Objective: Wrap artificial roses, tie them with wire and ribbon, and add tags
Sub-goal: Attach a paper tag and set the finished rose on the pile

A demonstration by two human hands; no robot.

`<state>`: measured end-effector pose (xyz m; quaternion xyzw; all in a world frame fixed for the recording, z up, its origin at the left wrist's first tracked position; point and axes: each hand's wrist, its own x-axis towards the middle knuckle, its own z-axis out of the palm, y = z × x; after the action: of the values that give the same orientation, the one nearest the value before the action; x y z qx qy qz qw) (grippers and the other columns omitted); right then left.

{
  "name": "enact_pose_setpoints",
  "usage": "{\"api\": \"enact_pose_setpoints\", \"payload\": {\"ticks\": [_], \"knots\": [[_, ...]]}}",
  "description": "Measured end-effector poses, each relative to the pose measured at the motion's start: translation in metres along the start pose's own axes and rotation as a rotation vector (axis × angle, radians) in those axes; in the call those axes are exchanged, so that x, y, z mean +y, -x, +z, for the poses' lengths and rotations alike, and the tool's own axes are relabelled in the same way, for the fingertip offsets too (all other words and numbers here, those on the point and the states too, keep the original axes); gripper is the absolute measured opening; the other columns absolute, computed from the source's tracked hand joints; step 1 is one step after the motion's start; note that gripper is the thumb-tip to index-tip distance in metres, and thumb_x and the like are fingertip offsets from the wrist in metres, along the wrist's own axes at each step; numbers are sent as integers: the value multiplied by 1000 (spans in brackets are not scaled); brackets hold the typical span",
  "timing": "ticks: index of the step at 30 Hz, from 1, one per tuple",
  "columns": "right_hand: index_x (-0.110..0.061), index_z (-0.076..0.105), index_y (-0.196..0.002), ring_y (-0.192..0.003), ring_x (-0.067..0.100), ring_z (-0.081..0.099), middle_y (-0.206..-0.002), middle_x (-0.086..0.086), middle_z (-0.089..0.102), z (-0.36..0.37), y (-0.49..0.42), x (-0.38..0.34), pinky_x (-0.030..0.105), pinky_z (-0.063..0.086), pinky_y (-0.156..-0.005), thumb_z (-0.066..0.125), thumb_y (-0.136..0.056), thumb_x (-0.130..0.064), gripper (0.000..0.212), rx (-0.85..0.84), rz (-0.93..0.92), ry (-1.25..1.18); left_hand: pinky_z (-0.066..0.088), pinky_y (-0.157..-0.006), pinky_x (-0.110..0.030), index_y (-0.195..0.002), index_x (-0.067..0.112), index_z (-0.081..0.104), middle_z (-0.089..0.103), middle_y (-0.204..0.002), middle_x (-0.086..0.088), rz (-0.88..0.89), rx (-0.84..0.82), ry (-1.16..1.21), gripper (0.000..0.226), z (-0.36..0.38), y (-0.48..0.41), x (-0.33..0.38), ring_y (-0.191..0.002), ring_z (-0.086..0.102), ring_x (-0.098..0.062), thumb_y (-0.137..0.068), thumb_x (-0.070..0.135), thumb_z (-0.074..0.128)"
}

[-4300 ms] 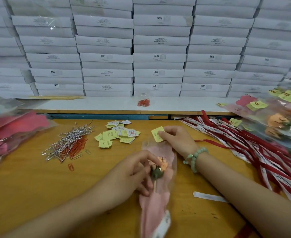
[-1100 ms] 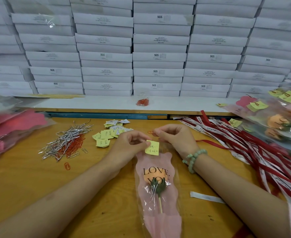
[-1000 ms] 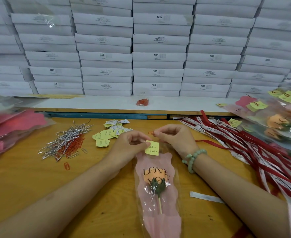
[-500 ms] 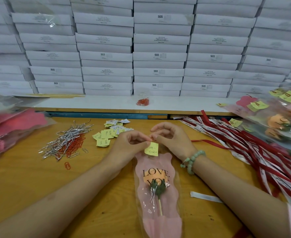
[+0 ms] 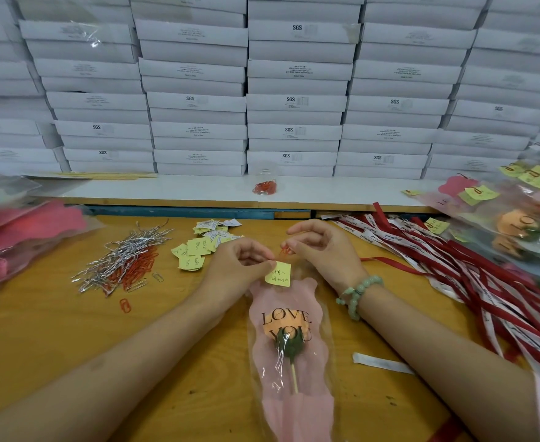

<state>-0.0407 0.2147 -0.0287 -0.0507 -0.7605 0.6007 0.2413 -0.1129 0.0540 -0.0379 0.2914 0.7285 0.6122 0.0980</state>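
Note:
A wrapped orange rose [image 5: 286, 330] in a pink and clear "LOVE YOU" sleeve [image 5: 289, 406] lies lengthwise on the wooden table [image 5: 45, 339] in front of me. At the sleeve's top edge my left hand [image 5: 236, 266] pinches a yellow tag [image 5: 278, 274] with handwriting against the wrap. My right hand [image 5: 322, 250] pinches a small red paper clip [image 5: 284, 250] just above the tag's top edge. A green bead bracelet circles my right wrist.
Silver wire ties and red paper clips [image 5: 125, 263] lie piled at left, loose yellow tags [image 5: 198, 250] beside them. Red and white ribbons [image 5: 472, 275] fan out at right. Finished wrapped roses [image 5: 517, 218] stack far right, more wrapped flowers [image 5: 13, 244] far left. White boxes [image 5: 294, 100] wall the back.
Four seconds ago my left hand held the rose's stem and my right held the tag. Both hands now meet at the sleeve's top, and my right fingers have lifted with the red clip.

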Motion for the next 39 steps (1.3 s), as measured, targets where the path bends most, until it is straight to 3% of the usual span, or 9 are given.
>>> {"api": "enact_pose_setpoints", "payload": {"ticks": [4, 8, 12, 15, 20, 28, 33, 39], "knots": [[-8, 64, -99, -80, 14, 72, -85, 5, 75, 1, 1, -1, 22, 57, -73, 68, -85, -7, 15, 21, -16, 14, 49, -54, -15, -86, 13, 73, 71, -75, 5, 1, 13, 16, 7, -1, 1, 2, -69, 66, -1, -81, 9, 76], [-8, 64, -97, -80, 11, 72, -83, 5, 75, 2, 3, -1, 19, 55, -74, 69, -84, -6, 14, 47, -46, 52, 45, -51, -12, -85, 12, 72, 70, -72, 7, 4, -22, 16, 8, 1, 2, 4, -65, 64, 1, -81, 7, 76], [-10, 64, -98, -83, 15, 72, -85, 6, 75, 3, 3, -1, 29, 57, -78, 68, -85, -7, 14, -17, -32, 83, 43, -45, -12, -84, 10, 72, 70, -70, 6, 14, -10, 40, 7, 1, 4, 5, -59, 62, 2, -82, 5, 75], [-10, 65, -97, -82, 14, 72, -83, 4, 75, 4, 2, 0, 29, 58, -77, 68, -85, -8, 13, -34, -37, 88, 45, -46, -14, -85, 9, 72, 70, -71, 4, 16, -6, 28, 6, 1, 4, 5, -60, 63, 0, -81, 6, 75], [-11, 65, -96, -81, 14, 72, -80, 3, 75, 3, 2, 0, 27, 58, -73, 67, -86, -7, 11, -43, -36, 67, 53, -64, -16, -88, 7, 71, 72, -77, -3, 16, -5, 21, 9, 2, 3, 5, -70, 68, -7, -80, 3, 75], [-9, 65, -95, -77, 12, 71, -79, 3, 74, 5, 3, -2, 24, 58, -70, 66, -87, -6, 9, -55, -41, 63, 41, -44, -9, -90, 8, 70, 71, -79, -3, -4, -4, -2, 11, 1, 4, 6, -59, 61, 1, -81, 4, 75], [-12, 66, -93, -71, 7, 70, -75, -1, 73, 5, 4, -4, 16, 53, -59, 66, -87, -5, 9, -73, -37, 77, 40, -42, -8, -91, 6, 69, 70, -75, -2, -9, -8, 19, 11, 1, 5, 7, -52, 59, 3, -82, 1, 73], [-11, 67, -96, -75, 10, 71, -76, -1, 74, 5, 5, -3, 17, 54, -63, 68, -86, -7, 11, -108, -29, 111, 45, -49, -10, -90, 5, 69, 70, -70, 2, 2, -16, 38, 10, 0, 5, 7, -58, 63, 1, -82, 1, 73]]}}
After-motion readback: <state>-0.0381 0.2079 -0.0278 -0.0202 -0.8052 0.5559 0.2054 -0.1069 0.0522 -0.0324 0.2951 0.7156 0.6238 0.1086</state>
